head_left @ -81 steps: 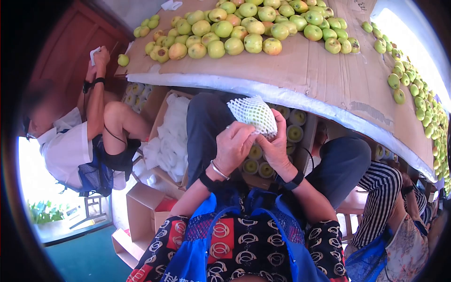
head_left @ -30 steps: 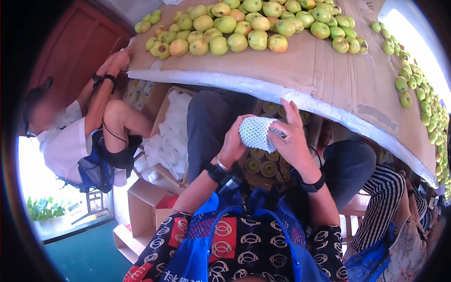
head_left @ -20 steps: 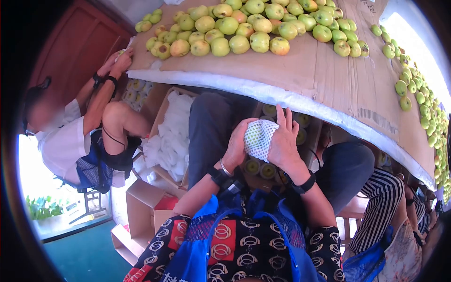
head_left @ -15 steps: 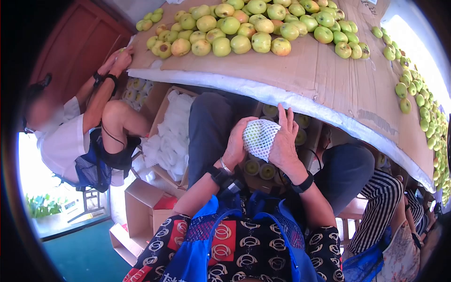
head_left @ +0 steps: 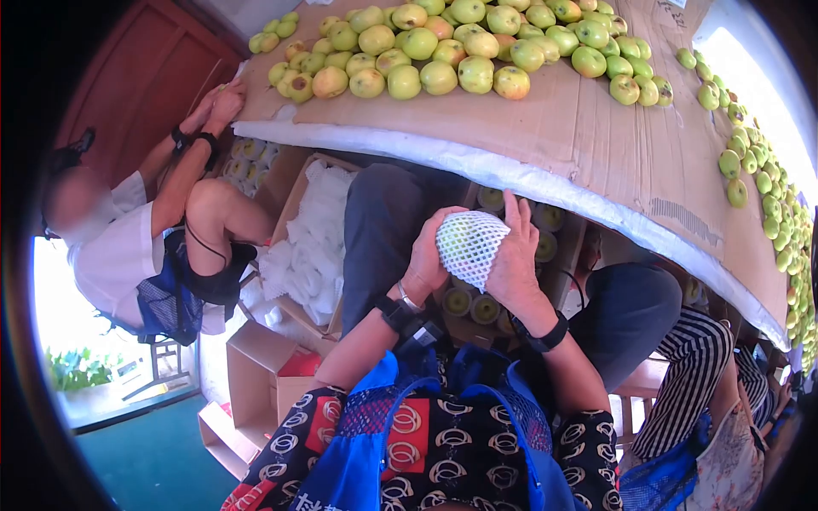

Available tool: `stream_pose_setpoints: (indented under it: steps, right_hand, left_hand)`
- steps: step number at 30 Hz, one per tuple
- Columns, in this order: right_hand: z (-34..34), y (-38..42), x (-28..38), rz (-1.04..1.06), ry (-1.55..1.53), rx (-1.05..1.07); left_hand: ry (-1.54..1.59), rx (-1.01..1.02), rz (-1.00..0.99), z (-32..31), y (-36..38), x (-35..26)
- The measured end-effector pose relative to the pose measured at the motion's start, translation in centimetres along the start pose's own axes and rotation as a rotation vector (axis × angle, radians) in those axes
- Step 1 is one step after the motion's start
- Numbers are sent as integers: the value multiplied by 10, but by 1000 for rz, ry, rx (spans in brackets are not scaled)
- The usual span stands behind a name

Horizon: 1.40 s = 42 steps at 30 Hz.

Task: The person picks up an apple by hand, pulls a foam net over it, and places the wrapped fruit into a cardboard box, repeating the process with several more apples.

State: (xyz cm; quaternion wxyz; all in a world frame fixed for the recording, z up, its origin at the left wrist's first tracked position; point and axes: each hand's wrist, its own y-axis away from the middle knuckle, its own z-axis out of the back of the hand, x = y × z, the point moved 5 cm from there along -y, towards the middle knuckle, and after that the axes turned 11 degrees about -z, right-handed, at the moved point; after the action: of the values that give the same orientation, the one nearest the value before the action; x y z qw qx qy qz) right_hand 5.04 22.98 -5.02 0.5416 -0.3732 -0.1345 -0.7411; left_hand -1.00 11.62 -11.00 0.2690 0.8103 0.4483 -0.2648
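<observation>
A green apple in a white foam net (head_left: 470, 247) is held up above my lap, between both hands. My left hand (head_left: 429, 255) wraps its left side. From the right, my right hand (head_left: 515, 266) presses against the net with palm and thumb, its other fingers pointing upward. The net covers most of the apple's visible surface. Below and behind my hands is a carton of net-wrapped apples (head_left: 457, 301), partly hidden by my hands and the table edge.
Loose green and reddish apples (head_left: 439, 77) lie on the cardboard-covered table (head_left: 545, 128). White foam nets (head_left: 311, 238) fill a box left of my knee. An opened carton (head_left: 256, 366) stands at lower left. A co-worker (head_left: 119, 230) sits at left; another person's striped trousers (head_left: 690, 375) show at right.
The netted apple has shifted slightly left within my hands, and my left hand has moved a little up. Otherwise the scene stays nearly the same.
</observation>
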Motion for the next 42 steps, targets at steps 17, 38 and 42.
stream_pose_setpoints:
  steps: [17, 38, 42]
  right_hand:
    - [-42, 0, -5, -118, -679, 225]
    - [-33, -17, -1, -222, -1149, 67]
    - [-47, -15, -10, -353, -1354, 164]
  left_hand:
    - [68, 8, 35, 23, 2, 24]
    - [-514, -2, -25, 55, -9, 39]
    - [-640, -117, -154, 99, -13, 62]
